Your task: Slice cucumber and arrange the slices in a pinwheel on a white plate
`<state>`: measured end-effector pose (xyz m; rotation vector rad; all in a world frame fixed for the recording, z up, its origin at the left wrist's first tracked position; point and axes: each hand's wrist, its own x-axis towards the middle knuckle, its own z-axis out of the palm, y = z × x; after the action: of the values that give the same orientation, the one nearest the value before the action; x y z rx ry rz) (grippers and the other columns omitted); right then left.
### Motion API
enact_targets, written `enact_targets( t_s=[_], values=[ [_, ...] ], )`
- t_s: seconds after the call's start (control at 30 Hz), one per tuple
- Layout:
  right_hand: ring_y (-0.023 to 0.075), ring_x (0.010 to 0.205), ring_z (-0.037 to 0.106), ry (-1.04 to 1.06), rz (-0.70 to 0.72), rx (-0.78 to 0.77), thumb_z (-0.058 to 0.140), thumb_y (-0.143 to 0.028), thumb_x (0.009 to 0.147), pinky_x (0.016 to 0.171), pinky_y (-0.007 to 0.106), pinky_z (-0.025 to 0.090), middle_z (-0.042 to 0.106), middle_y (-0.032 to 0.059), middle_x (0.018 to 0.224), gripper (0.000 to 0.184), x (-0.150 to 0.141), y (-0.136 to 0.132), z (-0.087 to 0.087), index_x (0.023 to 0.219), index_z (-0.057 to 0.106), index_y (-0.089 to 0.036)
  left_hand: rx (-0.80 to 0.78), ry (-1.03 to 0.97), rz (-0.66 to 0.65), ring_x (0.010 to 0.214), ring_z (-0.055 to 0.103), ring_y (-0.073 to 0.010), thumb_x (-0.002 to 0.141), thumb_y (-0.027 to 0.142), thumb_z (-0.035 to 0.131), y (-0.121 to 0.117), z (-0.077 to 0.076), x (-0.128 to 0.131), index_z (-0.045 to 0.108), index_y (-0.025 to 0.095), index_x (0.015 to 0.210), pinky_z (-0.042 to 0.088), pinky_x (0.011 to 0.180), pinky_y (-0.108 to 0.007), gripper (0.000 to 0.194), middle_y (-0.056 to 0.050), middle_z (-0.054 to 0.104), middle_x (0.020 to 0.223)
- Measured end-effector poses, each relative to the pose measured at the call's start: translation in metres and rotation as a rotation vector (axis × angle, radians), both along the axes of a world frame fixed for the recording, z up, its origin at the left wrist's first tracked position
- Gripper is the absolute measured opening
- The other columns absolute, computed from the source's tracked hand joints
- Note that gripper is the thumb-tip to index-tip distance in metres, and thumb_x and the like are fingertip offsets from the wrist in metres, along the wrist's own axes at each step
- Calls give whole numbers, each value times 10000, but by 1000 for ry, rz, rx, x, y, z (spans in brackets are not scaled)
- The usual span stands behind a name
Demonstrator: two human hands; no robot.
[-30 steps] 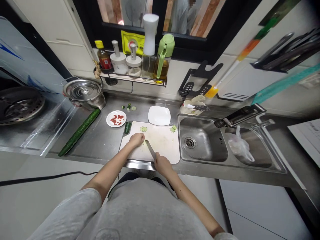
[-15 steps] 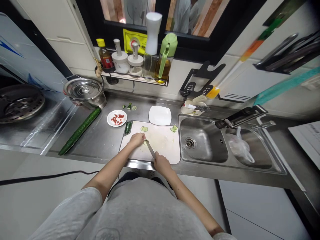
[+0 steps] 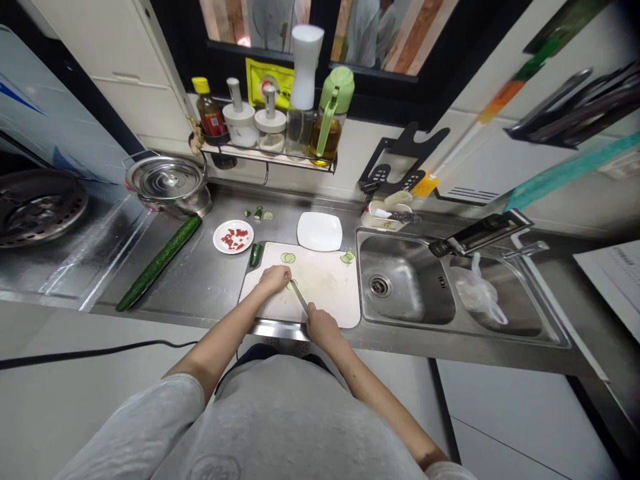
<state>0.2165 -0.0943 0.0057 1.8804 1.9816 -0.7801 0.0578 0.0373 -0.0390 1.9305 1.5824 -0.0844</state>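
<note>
On the white cutting board (image 3: pixel 327 293), my right hand (image 3: pixel 323 327) is closed around the handle of a knife (image 3: pixel 300 296). The blade points up and left toward my left hand (image 3: pixel 274 279). That hand is closed on a piece of cucumber, mostly hidden under the fingers, with the knife tip right beside it. Thin cucumber slices (image 3: pixel 288 258) lie just beyond my left hand, and more slices (image 3: pixel 347 257) rest at the board's far right corner. A dark green cucumber chunk (image 3: pixel 256 255) sits at the far left corner.
Behind the board stand a plate of chopped red pieces (image 3: pixel 216 239) and a white square dish (image 3: pixel 320 231). A long cucumber (image 3: pixel 160 263) lies left, near a lidded steel pot (image 3: pixel 170 183). The sink (image 3: pixel 407 280) adjoins the board's right. A condiment shelf (image 3: pixel 270 155) hangs above.
The knife blade has tilted slightly beside my left hand. Both hands stay in nearly the same place, and everything else lies as before.
</note>
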Motion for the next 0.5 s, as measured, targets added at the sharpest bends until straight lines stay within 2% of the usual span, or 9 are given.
enact_targets(
  t_s=[0.23,0.5],
  values=[
    [265,944,649,-28,-4,-54,403,-61,833,695,309,437,672,174,973,361,-8,6,2,1186,439,-126,-15,20,-9,901,615,-175,760,227,538,2,-3,0,671,252,921,430,794,-254,210,-24,701,979],
    [260,967,648,-40,21,-50,421,-52,835,711,303,446,672,171,983,339,-8,7,7,1164,444,-128,-6,40,-16,962,610,-192,739,198,551,0,-3,1,662,255,938,424,848,-278,235,-31,693,1015]
  ],
)
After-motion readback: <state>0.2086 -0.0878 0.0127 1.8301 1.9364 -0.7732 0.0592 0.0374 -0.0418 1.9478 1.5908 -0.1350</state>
